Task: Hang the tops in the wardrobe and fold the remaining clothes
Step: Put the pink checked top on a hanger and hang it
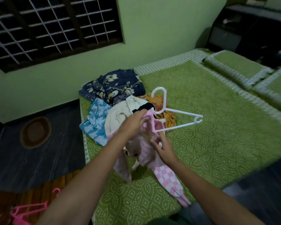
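A pink checked top (154,153) is held above a green patterned bedspread (217,127), with a white plastic hanger (177,112) partly threaded into it. The hanger's long axis runs from the hands toward the right, its free shoulder end pointing right and its hook raised toward the far wall. The left hand (133,122) is closed on the pink fabric at the hanger's neck, fingers curled around the cloth. The right hand (162,147) is pinched on the garment just below the hanger's lower bar. One checked sleeve is seen trailing down toward the near edge of the bed. Behind the hands, a heap of clothes is piled: a navy floral garment (118,85), a blue and white print (96,120), a cream piece (118,114) and an orange cloth (164,114). Pink hangers (28,210) are left on the floor at lower left.
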Demonstrator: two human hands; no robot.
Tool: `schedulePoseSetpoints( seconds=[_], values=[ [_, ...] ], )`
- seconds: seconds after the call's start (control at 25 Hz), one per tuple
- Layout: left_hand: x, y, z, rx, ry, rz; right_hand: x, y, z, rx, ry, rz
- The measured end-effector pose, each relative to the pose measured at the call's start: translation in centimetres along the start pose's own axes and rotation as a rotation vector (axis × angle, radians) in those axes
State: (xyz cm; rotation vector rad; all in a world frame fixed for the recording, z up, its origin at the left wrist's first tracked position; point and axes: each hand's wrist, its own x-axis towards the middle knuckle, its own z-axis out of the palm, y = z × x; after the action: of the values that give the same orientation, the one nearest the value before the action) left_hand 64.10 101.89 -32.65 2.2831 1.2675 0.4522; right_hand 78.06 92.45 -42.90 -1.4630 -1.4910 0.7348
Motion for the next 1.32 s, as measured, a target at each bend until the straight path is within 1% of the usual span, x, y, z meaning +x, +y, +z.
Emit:
schedulePoseSetpoints(
  seconds=[0.12, 0.2, 0.24, 0.28, 0.32, 0.36, 0.44, 0.48, 0.52, 0.56, 0.64, 0.68, 0.76, 0.88, 0.96, 1.04, 1.16, 1.28, 1.32],
  values=[
    [-2.3, 3.3, -3.6, -0.051, 0.097, 0.096, -4.5, 0.0, -0.2, 0.028, -0.017, 0.209],
    [-3.6, 4.4, -5.5, -0.069, 0.106, 0.149, -5.9, -0.1, -1.5, 0.013, 0.072, 0.341],
    [-4.3, 4.8, -6.2, -0.071, 0.099, 0.171, -6.4, -0.7, -2.5, -0.043, 0.144, 0.369],
    [-5.0, 5.2, -6.7, -0.075, 0.092, 0.192, -6.7, -1.3, -3.6, -0.134, 0.205, 0.377],
    [-5.5, 5.7, -7.0, -0.08, 0.086, 0.209, -6.9, -2.1, -4.6, -0.274, 0.227, 0.379],
    [-6.0, 6.3, -7.1, -0.079, 0.082, 0.229, -7.2, -2.9, -5.7, -0.481, 0.188, 0.351],
    [-6.6, 7.9, -6.7, -0.072, 0.069, 0.276, -7.6, -4.1, -6.9, -0.942, 0.017, 0.194],
    [-6.7, 8.8, -6.5, -0.068, 0.063, 0.297, -7.8, -4.7, -7.1, -1.093, -0.054, 0.124],
    [-6.8, 9.7, -6.2, -0.067, 0.056, 0.315, -8.1, -5.2, -7.2, -1.18, -0.102, 0.089],
    [-6.8, 10.5, -5.9, -0.07, 0.049, 0.334, -8.4, -5.4, -7.4, -1.244, -0.134, 0.093],
    [-6.7, 11.9, -5.0, -0.088, 0.03, 0.359, -9.3, -5.0, -8.4, -1.319, -0.137, 0.141],
    [-6.6, 12.5, -4.5, -0.1, 0.019, 0.363, -9.7, -4.6, -9.2, -1.323, -0.136, 0.164],
    [-6.3, 13.5, -3.5, -0.102, 0.001, 0.368, -10.0, -4.0, -11.1, -1.207, -0.062, 0.234],
    [-5.0, 14.7, -1.5, -0.098, -0.004, 0.372, -10.4, -2.3, -14.8, -0.96, 0.134, 0.471],
    [-4.2, 15.6, 0.0, -0.111, -0.023, 0.37, -11.8, -0.4, -18.2, -0.79, 0.225, 0.653],
    [-3.1, 16.3, 1.8, -0.093, -0.057, 0.375, -13.9, 1.8, -22.7, -0.617, 0.289, 0.748],
    [-1.1, 16.7, 5.1, -0.075, -0.102, 0.383, -16.1, 2.5, -30.9, -0.452, 0.284, 0.764],
    [1.0, 18.9, 8.6, -0.109, -0.124, 0.368, -17.0, 1.9, -39.1, -0.4, 0.377, 0.715],
    [1.7, 20.1, 9.7, -0.105, -0.143, 0.389, -17.3, 1.6, -41.4, -0.411, 0.404, 0.685]
  ],
)
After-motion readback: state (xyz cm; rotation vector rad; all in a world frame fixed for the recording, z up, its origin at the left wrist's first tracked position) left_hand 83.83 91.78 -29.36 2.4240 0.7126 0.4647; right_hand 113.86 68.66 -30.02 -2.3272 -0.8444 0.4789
